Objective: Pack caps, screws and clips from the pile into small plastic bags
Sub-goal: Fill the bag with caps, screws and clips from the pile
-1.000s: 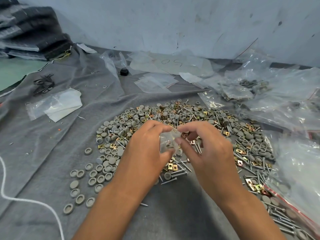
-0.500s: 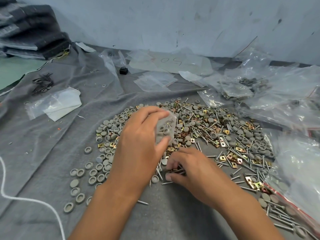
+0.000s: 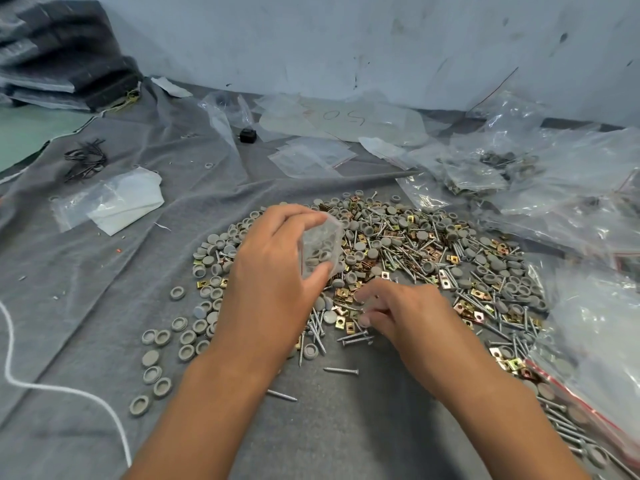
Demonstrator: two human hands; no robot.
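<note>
White cord (image 3: 20,379): I see it curling in from the left edge of the grey cloth (image 3: 104,271) and running down toward the near edge.
Black ties (image 3: 85,161): a small tangle near the cloth's far left corner, well apart from the pile.
Flat bags, left (image 3: 110,202): a loose stack of clear bags lying on the left side of the cloth.
Loose caps (image 3: 162,344): grey round caps scattered just left of the pile, some hollow side up.
Left hand (image 3: 273,271): I have it raised over the left part of the pile, thumb and fingers curled round a small plastic bag.
Small plastic bag (image 3: 320,249): clear, held upright in that hand, with grey caps showing inside it.
Pile (image 3: 433,258): grey caps, silver screws and brass-coloured clips mixed together in the middle of the cloth.
Right hand (image 3: 405,317): down at the near edge of the pile, just right of the left hand, fingertips drawn together over clips and screws; I think it pinches a small piece, but the fingers hide it, so I cannot tell.
Stray screws (image 3: 341,370): a few lie on the cloth near the wrists, apart from the pile.
Black block (image 3: 248,135): a small dark object near the far edge.
Filled bags (image 3: 491,174): clear bags heaped at the far right corner, some holding hardware.
Large bag (image 3: 595,358): clear, red-striped, on the right edge beside the pile.
</note>
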